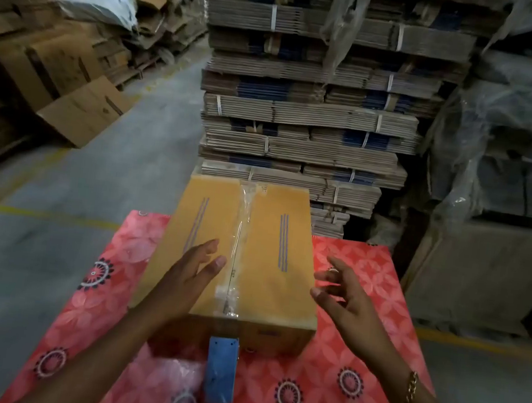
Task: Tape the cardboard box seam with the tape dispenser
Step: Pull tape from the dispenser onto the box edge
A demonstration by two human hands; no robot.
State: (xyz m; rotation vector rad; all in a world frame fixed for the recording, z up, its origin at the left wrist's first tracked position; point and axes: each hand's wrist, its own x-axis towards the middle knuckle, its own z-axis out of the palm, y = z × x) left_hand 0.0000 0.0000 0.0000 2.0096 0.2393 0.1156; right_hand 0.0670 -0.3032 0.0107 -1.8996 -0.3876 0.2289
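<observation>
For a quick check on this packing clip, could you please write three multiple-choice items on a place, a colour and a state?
1. Where does the tape dispenser lie?
A. on top of the box
B. on the tablecloth, at the near side of the box
C. in the right hand

2. What colour is the tablecloth?
A. red with flower patterns
B. plain green
C. white

3. How is the seam on top of the box?
A. open, flaps up
B. covered with clear tape
C. stapled

Answers: 1 B, the blue dispenser rests on the cloth below the box's near face. 2 A, red cloth shows around the box. 3 B, shiny tape runs along the middle; the left hand and right hand are empty.
</observation>
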